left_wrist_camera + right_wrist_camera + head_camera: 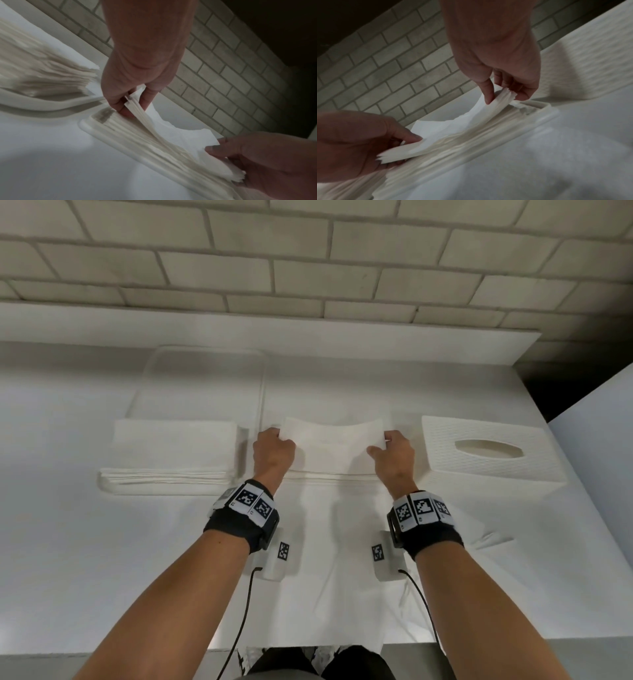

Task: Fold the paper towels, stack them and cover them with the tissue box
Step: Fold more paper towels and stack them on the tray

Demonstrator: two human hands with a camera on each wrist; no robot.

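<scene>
Both hands lift the top layers of a white paper towel bundle (334, 440) at the table's middle. My left hand (279, 436) pinches its left end and my right hand (385, 440) pinches its right end. In the left wrist view the left hand (135, 106) holds several layers of the bundle (171, 135) raised off the lower sheets, which lie on a white rimmed base (92, 128). The right wrist view shows the right hand (501, 96) pinching the frayed right end of the bundle (453, 135). A folded towel stack (171, 453) lies to the left. The white tissue box (486, 453) stands to the right.
A flat pale tray (205, 371) lies behind the left stack, near the brick wall (308, 268). A large loose paper sheet (325, 594) is spread under my forearms and hangs over the table's front edge. The table ends at the right behind the tissue box.
</scene>
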